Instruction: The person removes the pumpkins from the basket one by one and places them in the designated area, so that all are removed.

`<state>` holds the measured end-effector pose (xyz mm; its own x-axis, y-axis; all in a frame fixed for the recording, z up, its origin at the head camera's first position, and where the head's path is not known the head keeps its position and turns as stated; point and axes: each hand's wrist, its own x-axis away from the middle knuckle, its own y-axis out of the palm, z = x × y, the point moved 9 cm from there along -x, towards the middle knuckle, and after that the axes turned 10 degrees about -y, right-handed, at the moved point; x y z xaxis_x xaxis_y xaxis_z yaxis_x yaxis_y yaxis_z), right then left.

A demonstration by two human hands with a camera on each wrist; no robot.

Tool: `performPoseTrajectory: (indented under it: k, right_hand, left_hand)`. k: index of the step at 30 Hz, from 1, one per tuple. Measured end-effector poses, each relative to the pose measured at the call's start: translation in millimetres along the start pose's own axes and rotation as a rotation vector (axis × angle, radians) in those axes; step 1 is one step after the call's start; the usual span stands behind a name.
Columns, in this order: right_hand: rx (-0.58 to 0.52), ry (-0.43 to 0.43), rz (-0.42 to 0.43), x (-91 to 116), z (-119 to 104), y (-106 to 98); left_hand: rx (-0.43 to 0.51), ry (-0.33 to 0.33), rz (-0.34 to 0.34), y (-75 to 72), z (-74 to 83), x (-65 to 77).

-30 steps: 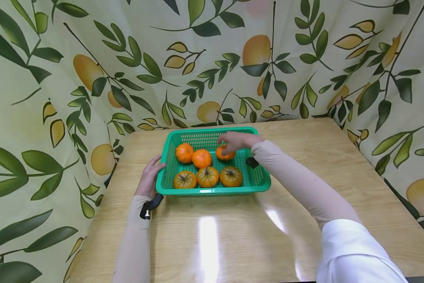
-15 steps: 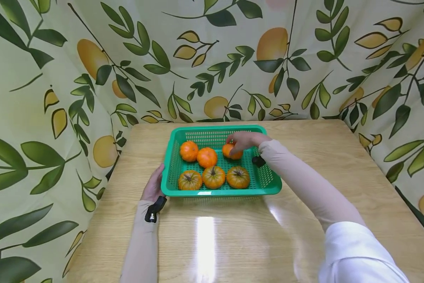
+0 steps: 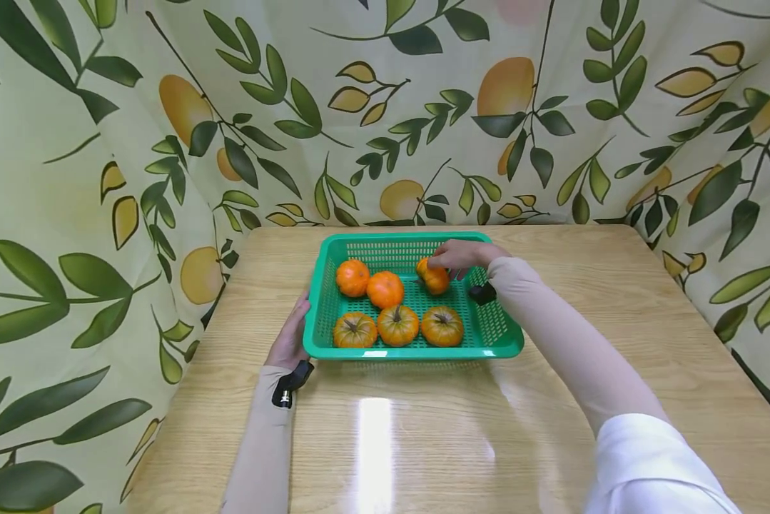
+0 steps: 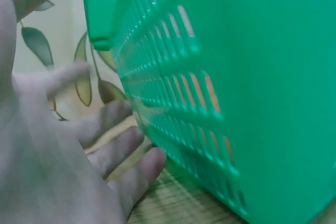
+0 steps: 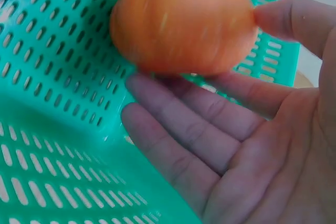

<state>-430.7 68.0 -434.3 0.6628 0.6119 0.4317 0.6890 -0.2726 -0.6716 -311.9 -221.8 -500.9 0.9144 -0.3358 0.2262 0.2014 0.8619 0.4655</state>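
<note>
A green plastic basket (image 3: 417,353) sits on the wooden table with several small pumpkins inside. Between thumb and fingers, my right hand (image 3: 464,255) pinches an orange pumpkin (image 3: 432,277) in the basket's back right part. That pumpkin is tilted, and in the right wrist view it appears blurred above the fingers. At the basket's left side is my left hand (image 3: 290,335), its fingers spread along the outer wall and its thumb up by the rim. Two orange pumpkins (image 3: 385,290) lie at the back left. Three yellow-orange striped pumpkins (image 3: 398,326) form a row along the front.
The light wooden table (image 3: 333,442) extends in front of the basket and to both sides. A leaf-patterned curtain (image 3: 262,171) hangs behind the table and at its left and right. Each wrist carries a small black camera.
The orange pumpkin in my right hand has turned, so it now tilts with its stem side showing. The whole scene has shifted right in the head view. My left hand stays at the basket's side.
</note>
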Motion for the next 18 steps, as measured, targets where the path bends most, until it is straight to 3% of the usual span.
performPoseTrajectory:
  k: [6, 12, 18]
  right_hand:
    - [-0.033, 0.005, -0.002, 5.5, 9.9, -0.9]
    - [-0.07, 0.024, -0.038, 8.9, 8.7, 3.0]
    - [-0.091, 0.042, -0.014, 6.3, 8.5, 1.6]
  left_hand:
    - [0.126, 0.084, -0.131, 9.1, 8.9, 5.0]
    - [0.141, 0.101, -0.175, 4.7, 8.6, 4.1]
    - [0.086, 0.094, -0.158, 1.8, 10.0, 9.5]
